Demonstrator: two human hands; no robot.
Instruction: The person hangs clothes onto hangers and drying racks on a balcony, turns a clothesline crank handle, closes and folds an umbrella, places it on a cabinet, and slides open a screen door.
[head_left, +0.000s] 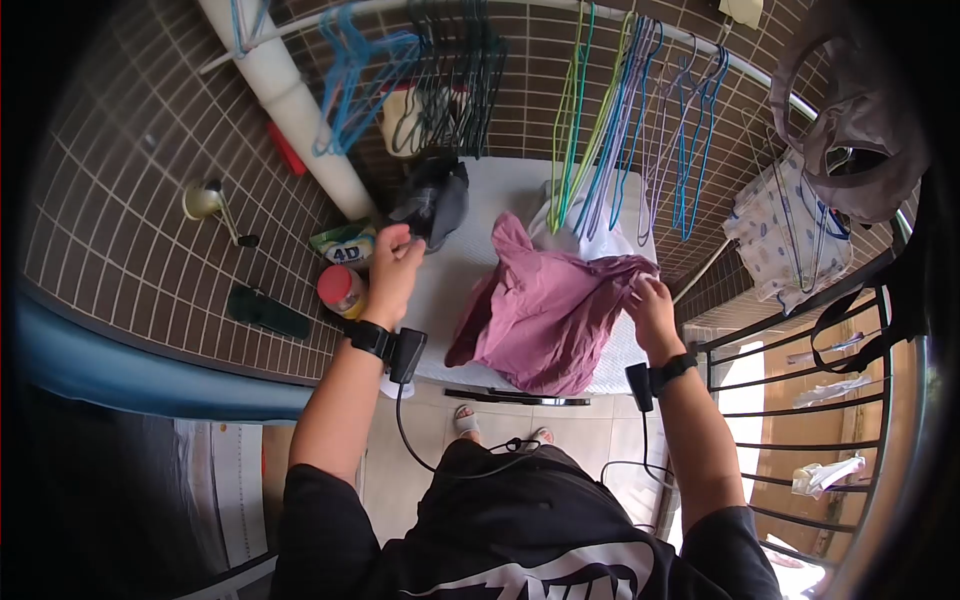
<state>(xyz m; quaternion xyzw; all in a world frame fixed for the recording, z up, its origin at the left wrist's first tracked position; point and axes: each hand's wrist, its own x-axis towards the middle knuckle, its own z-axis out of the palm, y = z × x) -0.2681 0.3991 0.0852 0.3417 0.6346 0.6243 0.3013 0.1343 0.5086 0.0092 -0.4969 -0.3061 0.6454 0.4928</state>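
A mauve-pink garment (pixel 545 315), crumpled and partly spread, lies over the white textured top (pixel 480 185) of what looks like an appliance. My right hand (pixel 655 312) pinches its upper right corner. My left hand (pixel 395 275) is at the left side of the top, its fingers closed at the lower edge of a dark grey cloth (pixel 437 207); the fingertips are partly hidden by the cloth. Behind the pink garment is a pale white cloth (pixel 610 235), partly covered. Both wrists wear black bands with small boxes and cables.
Blue hangers (pixel 350 85), dark hangers (pixel 455 90) and several coloured hangers (pixel 600 130) hang from a rail overhead. A red-lidded jar (pixel 342 288) and a 4D bag (pixel 345 245) stand by my left forearm. At right are a patterned cloth (pixel 790 230) and black railings (pixel 800 410).
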